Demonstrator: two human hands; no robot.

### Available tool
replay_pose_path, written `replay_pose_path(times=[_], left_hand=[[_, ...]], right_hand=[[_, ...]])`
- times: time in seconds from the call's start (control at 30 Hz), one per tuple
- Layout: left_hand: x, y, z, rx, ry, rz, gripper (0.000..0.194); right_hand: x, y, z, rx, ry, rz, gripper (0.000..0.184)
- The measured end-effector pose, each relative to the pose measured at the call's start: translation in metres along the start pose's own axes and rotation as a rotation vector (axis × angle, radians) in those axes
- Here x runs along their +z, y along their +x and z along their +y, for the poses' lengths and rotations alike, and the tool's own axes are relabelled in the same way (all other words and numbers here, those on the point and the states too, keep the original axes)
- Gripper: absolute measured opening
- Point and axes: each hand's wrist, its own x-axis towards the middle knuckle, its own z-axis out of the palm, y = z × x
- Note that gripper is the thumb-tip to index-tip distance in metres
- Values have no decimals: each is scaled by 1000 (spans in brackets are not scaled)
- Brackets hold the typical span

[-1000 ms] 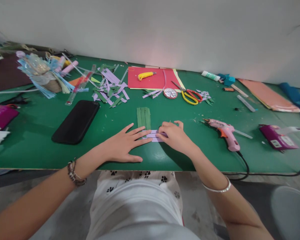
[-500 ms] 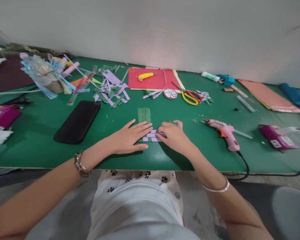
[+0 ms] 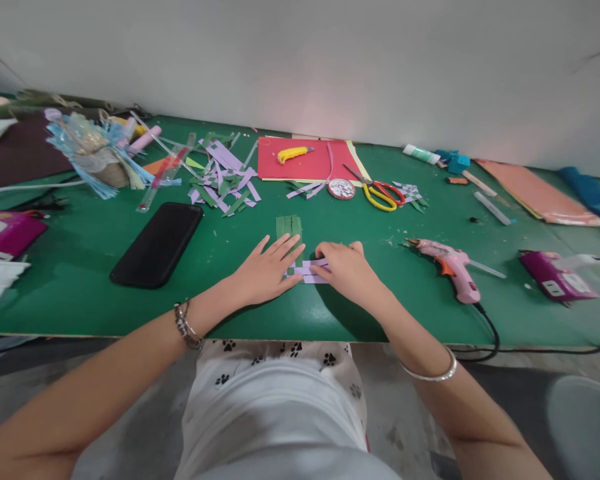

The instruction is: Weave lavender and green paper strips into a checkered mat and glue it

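A small piece woven from green and purple paper strips [image 3: 289,228] lies flat on the green table [image 3: 240,310] in front of me. Its green strips point away from me, and its purple strips [image 3: 314,279] run out to the right. My left hand [image 3: 267,273] rests over the left part of the weave with its fingers spread, hiding much of it. On the right, my right hand [image 3: 347,270] has its fingers bent and pinched on the ends of the purple strips.
A black phone [image 3: 157,245] lies left of my hands, a pink glue gun [image 3: 447,263] to the right. Beyond are loose paper strips [image 3: 225,175], red paper [image 3: 275,159] with a yellow cutter [image 3: 293,155], a round tin [image 3: 341,189], and scissors [image 3: 380,193]. Purple power sockets [image 3: 555,273] sit at both sides.
My left hand has slid slightly right and spread its fingers, covering more of the woven piece. My right hand has barely moved and stays on the purple strips.
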Motion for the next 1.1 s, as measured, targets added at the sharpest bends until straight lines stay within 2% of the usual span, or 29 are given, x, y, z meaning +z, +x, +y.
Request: replay_pose_path(times=[0.23,0.5,0.67,0.83,1.0,1.1], left_hand=[[0,0,0,23,7,20,56],[1,-1,-1,19,13,29,56],[0,-1,1,11,13,27,56],[1,0,1,15,9,35,56],[0,-1,1,9,13,28,55],[-1,-1,2,12,12,30,54]], right_hand=[[-7,3,1,-74,11,-2,15],[-4,3,0,-13,138,-14,9],[-4,0,-7,21,-9,22,13],[-5,-4,-17,50,-111,-30,22],[-3,-3,-19,-38,-177,24,28],[-5,-1,-19,-66,-171,13,29]])
